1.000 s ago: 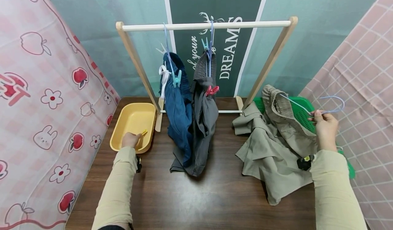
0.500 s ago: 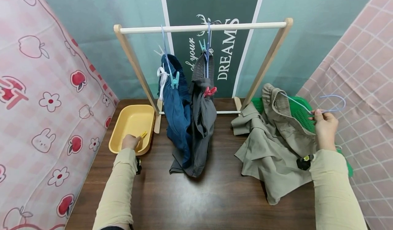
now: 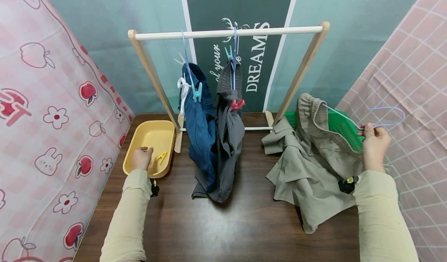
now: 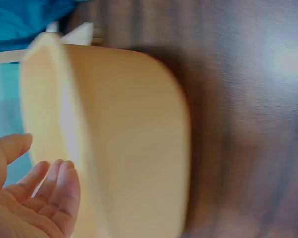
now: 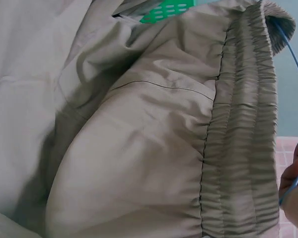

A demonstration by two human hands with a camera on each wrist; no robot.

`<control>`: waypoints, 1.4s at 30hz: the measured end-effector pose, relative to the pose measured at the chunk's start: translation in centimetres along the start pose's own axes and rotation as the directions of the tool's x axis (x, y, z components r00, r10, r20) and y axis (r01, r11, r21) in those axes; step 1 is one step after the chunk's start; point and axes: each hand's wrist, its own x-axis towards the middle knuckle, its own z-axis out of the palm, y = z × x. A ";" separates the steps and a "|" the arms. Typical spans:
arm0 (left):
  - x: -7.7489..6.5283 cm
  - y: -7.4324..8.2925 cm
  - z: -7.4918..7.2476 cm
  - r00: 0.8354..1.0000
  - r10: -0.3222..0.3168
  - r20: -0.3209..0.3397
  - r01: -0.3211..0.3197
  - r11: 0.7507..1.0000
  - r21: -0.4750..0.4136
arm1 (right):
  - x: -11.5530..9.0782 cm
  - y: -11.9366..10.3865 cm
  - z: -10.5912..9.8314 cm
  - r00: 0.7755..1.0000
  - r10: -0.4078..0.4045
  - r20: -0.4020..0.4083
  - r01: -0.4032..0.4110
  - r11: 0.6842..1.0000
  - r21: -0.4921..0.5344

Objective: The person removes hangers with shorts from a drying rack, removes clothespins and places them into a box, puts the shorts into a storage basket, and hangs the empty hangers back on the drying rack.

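My left hand [image 3: 142, 159] is over the yellow tray [image 3: 153, 126]. In the left wrist view its thumb and loosely bent fingers stand apart, with nothing between them. Just right of that hand, a yellow clothespin [image 3: 161, 158] lies inside the tray. At the right, my right hand [image 3: 375, 147] pinches a pale blue wire hanger [image 3: 343, 117] near the base of its hook. The other end of the hanger sits inside the gathered elastic waistband [image 5: 243, 124] of beige trousers [image 3: 307, 172], whose legs spread over the table.
A wooden rack [image 3: 223, 33] stands at the back. From it hang blue trousers [image 3: 200, 126] and dark grey trousers [image 3: 228, 137] on hangers, clipped with light blue clothespins [image 3: 197, 92] and a red one [image 3: 237, 105]. Behind the beige trousers is a green basket [image 3: 343, 130].
My left hand has let go of the yellow clothespin, which now lies in the tray, and has drawn slightly left. My right hand has shifted a little right with the hanger.
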 end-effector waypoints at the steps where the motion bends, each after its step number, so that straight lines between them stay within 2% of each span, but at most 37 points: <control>1: 0.0 0.4 -0.2 0.999 0.012 -0.035 -0.014 0.999 -0.033 | 0.0 -0.1 0.0 1.000 -0.005 -0.015 0.006 1.000 0.027; 6: -0.3 2.9 -0.9 0.979 0.015 -0.205 -0.051 0.984 -0.170 | 0.3 -0.6 -0.1 0.996 -0.031 -0.080 0.038 0.996 0.086; 9: -0.9 4.9 -1.2 0.961 0.009 -0.278 -0.092 0.953 -0.289 | 0.6 -0.7 -0.2 0.990 -0.059 -0.128 0.074 0.991 0.109; 11: -1.6 6.3 -1.2 0.949 0.024 -0.314 -0.145 0.919 -0.367 | 0.8 -0.8 -0.1 0.985 -0.073 -0.158 0.097 0.985 0.145; 13: -2.4 7.7 -1.2 0.932 0.053 -0.358 -0.222 0.865 -0.450 | 1.0 -0.8 -0.1 0.980 -0.080 -0.181 0.114 0.976 0.185; 15: -3.4 9.2 -1.1 0.906 0.087 -0.414 -0.310 0.804 -0.508 | 1.0 -0.9 0.0 0.978 -0.080 -0.190 0.123 0.966 0.226; 19: -6.0 12.2 -1.0 0.824 0.180 -0.538 -0.509 0.653 -0.561 | 1.0 -1.2 0.3 0.978 -0.070 -0.197 0.125 0.952 0.278; 21: -7.6 13.7 -0.9 0.780 0.252 -0.574 -0.594 0.589 -0.549 | 1.0 -1.4 0.5 0.976 -0.060 -0.209 0.121 0.948 0.294; 23: -9.2 15.1 -0.8 0.743 0.325 -0.585 -0.655 0.534 -0.535 | 0.9 -1.6 0.6 0.972 -0.048 -0.232 0.119 0.945 0.303; 25: -10.9 16.2 -0.6 0.707 0.411 -0.575 -0.704 0.484 -0.520 | 0.9 -1.9 0.8 0.964 -0.039 -0.262 0.124 0.941 0.314; 29: -13.6 17.6 0.0 0.644 0.570 -0.511 -0.764 0.434 -0.478 | 0.9 -2.5 1.0 0.949 -0.035 -0.314 0.143 0.935 0.326; 31: -14.8 18.2 0.3 0.609 0.655 -0.448 -0.787 0.424 -0.449 | 0.9 -2.6 1.1 0.945 -0.040 -0.324 0.154 0.931 0.332; 33: -15.9 18.7 0.7 0.563 0.740 -0.368 -0.812 0.414 -0.411 | 0.8 -2.7 1.2 0.946 -0.052 -0.319 0.161 0.932 0.324; 35: -16.9 19.3 1.1 0.509 0.816 -0.273 -0.837 0.396 -0.377 | 0.7 -2.8 1.5 0.950 -0.069 -0.304 0.166 0.938 0.304; 37: -17.8 19.9 1.9 0.455 0.871 -0.184 -0.857 0.372 -0.355 | 0.4 -2.8 1.9 0.956 -0.095 -0.279 0.174 0.946 0.272; 38: -18.3 20.3 2.3 0.433 0.891 -0.140 -0.863 0.364 -0.349 | 0.2 -2.8 2.0 0.959 -0.109 -0.262 0.179 0.949 0.259; 40: -19.3 21.0 3.4 0.403 0.914 -0.054 -0.863 0.359 -0.356 | 0.0 -2.9 2.4 0.964 -0.147 -0.221 0.197 0.954 0.226; 42: -20.3 21.9 4.7 0.387 0.922 0.031 -0.853 0.370 -0.369 | -0.2 -2.9 2.8 0.968 -0.184 -0.168 0.217 0.954 0.205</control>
